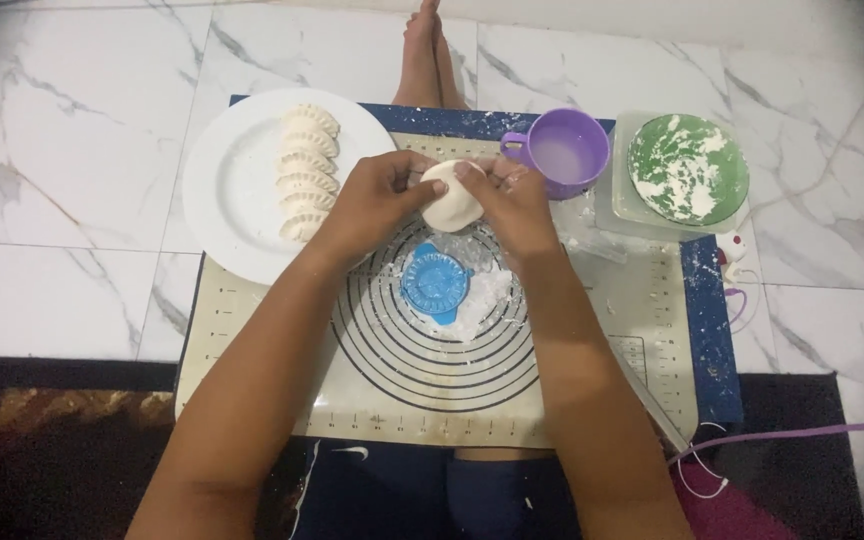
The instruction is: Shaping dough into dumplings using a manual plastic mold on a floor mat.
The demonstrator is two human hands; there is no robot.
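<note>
A round piece of white dough (452, 197) is held up between both hands above the far part of a baking mat (602, 330). The left hand (377, 200) is closed on the dough's left edge, with its fingers (414, 172) curled over the rim, and the right hand (512, 200) is closed on the right edge, its fingers (472, 172) pressed onto the top. The dough is thus gripped by both sets of fingers and is lifted clear of the mat.

Just near of the dough, on the ringed circles printed on the mat, a blue round dumpling press (434, 283) is laid, with a patch of loose flour (487, 300) beside it on the right. The mat itself is spread on a white marble floor (62, 140).

To the left, a white plate (227, 190) is set partly on the mat's far-left corner, and a column of pleated dumplings (307, 172) is lined up on it, close beside the left hand. To the right of the hands, a purple cup (564, 152) is placed just beside the right hand. Farther right, a green floured plate (687, 167) is seated in a clear container (612, 205). A purple cable (812, 432) is seen trailing along the near right, and bare feet (427, 55) are stretched out at the far edge of the mat.
</note>
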